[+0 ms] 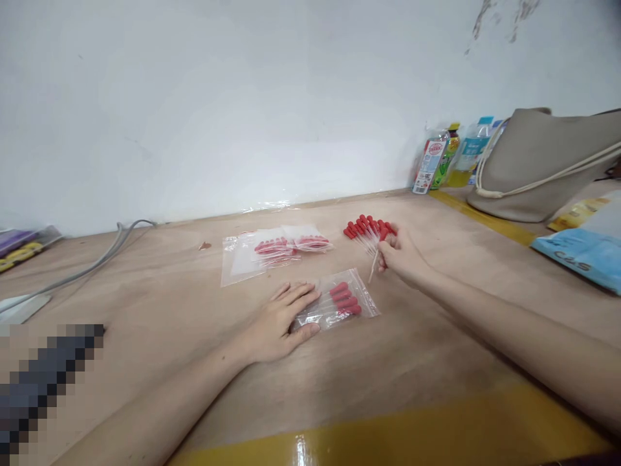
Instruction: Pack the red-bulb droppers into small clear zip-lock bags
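Observation:
My left hand (284, 323) lies flat with fingers spread on the near end of a clear zip bag (366, 294). Inside that bag show several droppers (345, 301) with red bulbs, their thin clear stems running toward my fingers. To the right, my right hand (395, 255) is closed on a dropper (373, 266), its stem pointing down toward the table. Just beside it a loose pile of red-bulbed droppers (361, 225) rests on the wood, partly behind my fingers. Farther back, filled clear bags of droppers (276, 249) overlap each other.
Bottles and a carton (429, 165) stand against the wall at back right, beside a grey bag (528, 162). A blue packet (582, 255) lies at the right. Grey cables (109, 252) cross the left side. Yellow tape (388, 427) runs along the front edge.

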`<action>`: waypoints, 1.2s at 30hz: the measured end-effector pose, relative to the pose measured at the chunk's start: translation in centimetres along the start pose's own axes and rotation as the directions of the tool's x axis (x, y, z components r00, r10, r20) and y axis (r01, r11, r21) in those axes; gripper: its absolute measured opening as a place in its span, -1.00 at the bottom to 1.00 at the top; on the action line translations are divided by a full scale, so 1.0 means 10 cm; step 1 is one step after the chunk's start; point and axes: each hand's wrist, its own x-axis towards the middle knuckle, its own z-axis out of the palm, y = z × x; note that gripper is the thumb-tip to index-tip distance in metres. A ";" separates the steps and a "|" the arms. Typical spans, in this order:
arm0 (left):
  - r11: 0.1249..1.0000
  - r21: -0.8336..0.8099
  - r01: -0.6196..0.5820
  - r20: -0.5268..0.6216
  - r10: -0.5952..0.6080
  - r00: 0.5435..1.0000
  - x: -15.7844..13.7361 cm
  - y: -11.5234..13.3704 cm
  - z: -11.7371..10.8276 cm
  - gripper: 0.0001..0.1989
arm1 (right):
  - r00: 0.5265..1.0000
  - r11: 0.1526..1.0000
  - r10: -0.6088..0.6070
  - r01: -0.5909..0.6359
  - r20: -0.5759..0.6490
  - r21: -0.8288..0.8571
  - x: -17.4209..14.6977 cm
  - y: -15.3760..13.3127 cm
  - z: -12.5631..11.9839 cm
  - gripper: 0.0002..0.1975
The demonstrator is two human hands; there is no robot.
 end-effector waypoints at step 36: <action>1.000 -0.005 -0.025 -0.022 0.025 0.999 0.00 -0.01 0.00 -0.40 | 0.919 0.976 0.209 -0.217 0.335 -0.013 -0.35 0.10 0.06 -0.79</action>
